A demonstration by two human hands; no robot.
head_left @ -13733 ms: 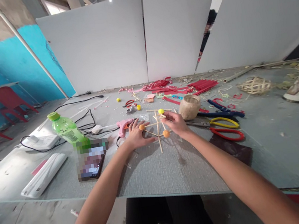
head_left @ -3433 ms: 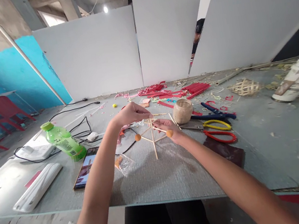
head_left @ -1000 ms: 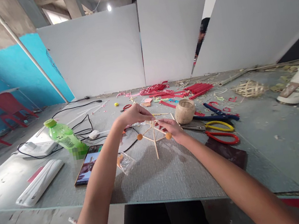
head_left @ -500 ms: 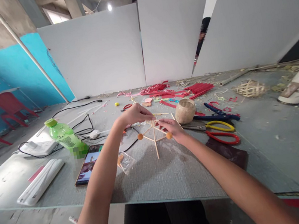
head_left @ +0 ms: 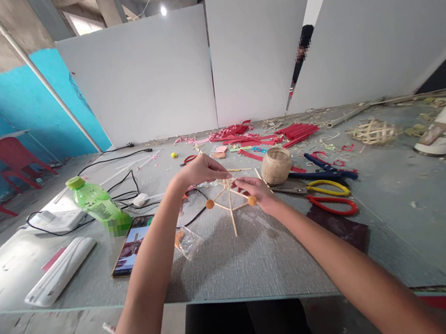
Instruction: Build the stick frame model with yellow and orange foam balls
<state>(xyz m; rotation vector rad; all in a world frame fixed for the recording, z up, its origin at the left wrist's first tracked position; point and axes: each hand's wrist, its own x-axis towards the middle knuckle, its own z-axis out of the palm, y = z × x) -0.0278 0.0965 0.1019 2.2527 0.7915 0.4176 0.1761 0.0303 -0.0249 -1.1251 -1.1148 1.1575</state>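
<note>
Between my hands, above the grey table, is a small frame of thin wooden sticks (head_left: pixel 233 219) with an orange-brown ball (head_left: pixel 210 204) on its left and another orange-brown ball (head_left: pixel 252 201) on its right. My left hand (head_left: pixel 205 168) reaches over from the left, its fingers pinched at the top of the frame. My right hand (head_left: pixel 255 190) is closed on the frame's upper right side, close to the right ball. The fingertips of both hands nearly meet, and the exact grip points are partly hidden.
A round pale jar (head_left: pixel 276 166) stands just beyond my right hand. Scissors with red and yellow handles (head_left: pixel 332 197) and blue-handled pliers (head_left: pixel 329 172) lie to the right. On the left are a phone (head_left: pixel 129 255), a green bottle (head_left: pixel 97 201) and a white power bank (head_left: pixel 60 271). Red strips (head_left: pixel 296 133) lie behind.
Almost nothing differs. Both hands stay at the top of the stick frame, and the balls have shifted very slightly to the right.
</note>
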